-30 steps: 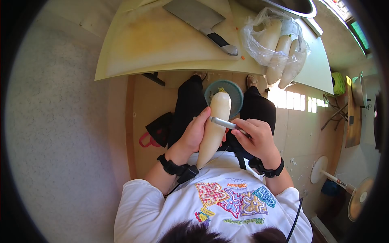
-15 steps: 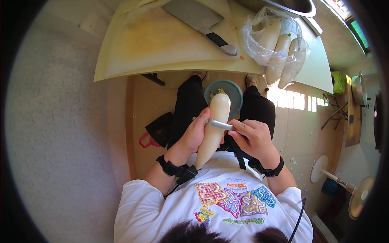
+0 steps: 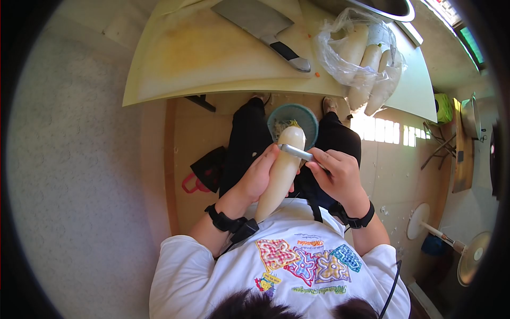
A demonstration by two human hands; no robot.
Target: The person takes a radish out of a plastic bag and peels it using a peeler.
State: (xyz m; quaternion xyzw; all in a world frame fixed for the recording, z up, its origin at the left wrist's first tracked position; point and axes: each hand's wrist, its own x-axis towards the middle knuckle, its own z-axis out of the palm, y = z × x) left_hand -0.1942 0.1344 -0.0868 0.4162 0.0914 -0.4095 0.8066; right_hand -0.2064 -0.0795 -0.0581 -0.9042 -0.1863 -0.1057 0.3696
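here, wrapping the left hand (image 3: 260, 173) with half-curled fingers round a white radish (image 3: 282, 178), slanting between both hands' fingers; laying a silver peeler (image 3: 295, 152) across it just beside the left thumb; closing the right hand (image 3: 337, 173) on the handle; facing bagged radishes (image 3: 370, 64) well beyond those fingers.

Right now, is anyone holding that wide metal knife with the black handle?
No, the knife lies on the pale yellow board, while the left hand holds a long white radish and the right hand a silver peeler.
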